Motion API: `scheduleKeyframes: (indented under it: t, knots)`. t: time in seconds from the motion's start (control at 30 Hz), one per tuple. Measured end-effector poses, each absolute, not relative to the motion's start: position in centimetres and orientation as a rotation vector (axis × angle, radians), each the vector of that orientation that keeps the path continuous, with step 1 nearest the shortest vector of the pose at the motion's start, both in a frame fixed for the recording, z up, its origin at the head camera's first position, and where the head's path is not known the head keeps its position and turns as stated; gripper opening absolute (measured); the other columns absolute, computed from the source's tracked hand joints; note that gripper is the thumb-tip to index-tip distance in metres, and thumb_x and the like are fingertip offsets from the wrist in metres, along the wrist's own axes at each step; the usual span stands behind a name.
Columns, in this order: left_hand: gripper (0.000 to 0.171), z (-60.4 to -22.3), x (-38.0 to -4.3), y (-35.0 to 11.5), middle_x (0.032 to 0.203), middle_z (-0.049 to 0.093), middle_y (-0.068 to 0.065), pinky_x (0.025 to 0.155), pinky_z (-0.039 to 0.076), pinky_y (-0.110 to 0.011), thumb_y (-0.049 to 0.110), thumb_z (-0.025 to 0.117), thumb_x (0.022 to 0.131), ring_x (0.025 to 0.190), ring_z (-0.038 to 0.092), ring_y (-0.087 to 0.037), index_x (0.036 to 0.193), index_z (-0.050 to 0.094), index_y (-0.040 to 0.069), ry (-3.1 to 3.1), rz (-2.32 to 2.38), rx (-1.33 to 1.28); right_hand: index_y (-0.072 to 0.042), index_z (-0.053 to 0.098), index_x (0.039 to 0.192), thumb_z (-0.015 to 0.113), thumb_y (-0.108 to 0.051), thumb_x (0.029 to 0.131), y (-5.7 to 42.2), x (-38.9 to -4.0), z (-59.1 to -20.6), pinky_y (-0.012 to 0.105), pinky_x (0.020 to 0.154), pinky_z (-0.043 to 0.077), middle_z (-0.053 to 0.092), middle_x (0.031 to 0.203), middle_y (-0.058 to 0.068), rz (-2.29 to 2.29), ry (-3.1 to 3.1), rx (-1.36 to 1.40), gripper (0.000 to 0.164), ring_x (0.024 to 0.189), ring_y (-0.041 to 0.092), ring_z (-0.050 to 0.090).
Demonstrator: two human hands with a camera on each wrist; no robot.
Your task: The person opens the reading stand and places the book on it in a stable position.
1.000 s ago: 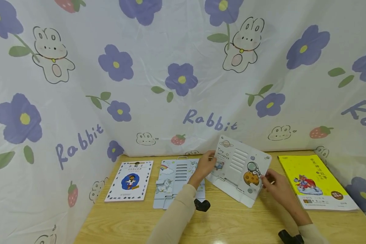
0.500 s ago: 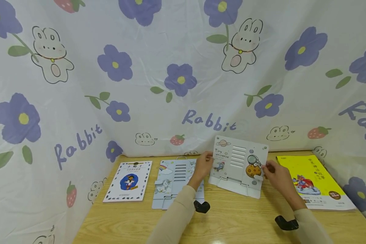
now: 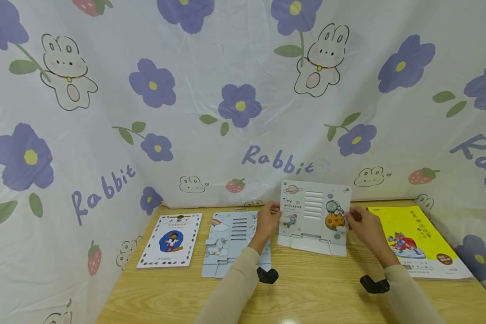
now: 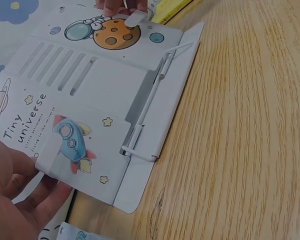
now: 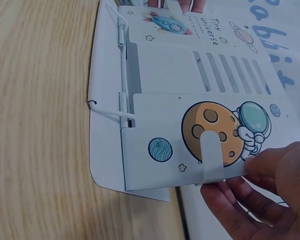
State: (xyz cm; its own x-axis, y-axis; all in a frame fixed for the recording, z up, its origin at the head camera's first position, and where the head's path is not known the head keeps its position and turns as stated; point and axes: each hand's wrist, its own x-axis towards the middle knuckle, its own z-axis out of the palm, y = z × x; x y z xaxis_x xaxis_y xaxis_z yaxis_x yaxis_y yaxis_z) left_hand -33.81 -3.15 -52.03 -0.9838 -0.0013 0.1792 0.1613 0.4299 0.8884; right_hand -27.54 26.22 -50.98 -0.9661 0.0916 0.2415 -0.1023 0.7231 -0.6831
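Observation:
A white book stand (image 3: pixel 313 216) printed "Tiny universe", with a rocket and an astronaut, leans back near the rear edge of the table. My left hand (image 3: pixel 268 221) pinches its left edge, the thumb over the front beside the rocket in the left wrist view. On the opposite side my right hand (image 3: pixel 366 227) pinches the right edge near the astronaut; its thumb (image 5: pixel 270 162) lies on the front and the other fingers go behind. The wire page holder (image 4: pixel 150 110) crosses the bottom ledge. What supports the stand behind is hidden.
A blue unicorn book stand (image 3: pixel 216 247) lies left of the white one, partly covered by my left arm. Farther left lies a white book (image 3: pixel 171 240). A yellow book (image 3: pixel 417 234) lies at the right. A patterned curtain (image 3: pixel 202 148) hangs behind the wooden table (image 3: pixel 308 297).
The white book stand has turned from a slant to nearly square with the table's back edge and shifted slightly left. Both hands have kept hold of it, the right one moving up and left.

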Motion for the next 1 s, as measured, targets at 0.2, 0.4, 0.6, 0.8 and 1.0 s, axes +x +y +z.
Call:
scheduleKeyframes:
  t: [0.2, 0.4, 0.6, 0.8, 1.0]
  knots:
    - [0.018, -51.9, -33.7, -3.3, 0.103, 0.076, -0.009, 0.085, 0.061, -0.033, 0.000, 0.068, 0.099, 0.098, 0.073, -0.021, 0.115, 0.074, 0.004, -2.501, -1.598, -0.119, 0.010, 0.066, 0.127, 0.062, -0.019, 0.108, 26.1, -28.5, -50.7, 0.038, 0.073, 0.059, 0.073, 0.108, 0.028, 1.094, -2.683, -0.014, 0.036, 0.085, 0.029, 0.072]
    - [0.018, -52.0, -33.9, -3.3, 0.104, 0.076, -0.009, 0.088, 0.062, -0.034, -0.001, 0.068, 0.099, 0.100, 0.074, -0.022, 0.115, 0.074, 0.004, -2.494, -1.596, -0.089, 0.008, 0.067, 0.126, 0.062, -0.018, 0.108, 25.9, -29.6, -50.7, 0.028, 0.066, 0.052, 0.074, 0.103, 0.024, 1.063, -2.687, 0.007, 0.032, 0.082, 0.026, 0.070]
    - [0.018, -51.9, -34.2, -3.4, 0.106, 0.077, -0.009, 0.088, 0.061, -0.034, 0.001, 0.066, 0.100, 0.101, 0.073, -0.021, 0.117, 0.073, 0.005, -2.499, -1.602, -0.058, 0.010, 0.065, 0.127, 0.061, -0.017, 0.108, 25.8, -30.7, -50.5, 0.032, 0.066, 0.050, 0.073, 0.095, 0.021, 1.055, -2.699, 0.038, 0.033, 0.077, 0.024, 0.064]
    - [0.017, -51.7, -34.4, -3.3, 0.107, 0.077, -0.008, 0.089, 0.060, -0.035, 0.004, 0.066, 0.101, 0.100, 0.072, -0.020, 0.116, 0.073, 0.006, -2.513, -1.596, -0.030, 0.009, 0.065, 0.125, 0.060, -0.017, 0.109, 25.9, -31.6, -50.3, 0.031, 0.063, 0.048, 0.072, 0.090, 0.018, 1.048, -2.705, 0.062, 0.031, 0.074, 0.022, 0.062]
    - [0.015, -51.7, -34.9, -3.2, 0.105, 0.077, -0.009, 0.091, 0.060, -0.038, 0.002, 0.067, 0.099, 0.101, 0.072, -0.023, 0.112, 0.074, 0.005, -2.495, -1.577, -0.020, 0.010, 0.065, 0.127, 0.060, -0.015, 0.109, 25.8, -32.3, -50.4, 0.031, 0.064, 0.050, 0.073, 0.095, 0.022, 1.064, -2.697, 0.067, 0.031, 0.077, 0.024, 0.065]
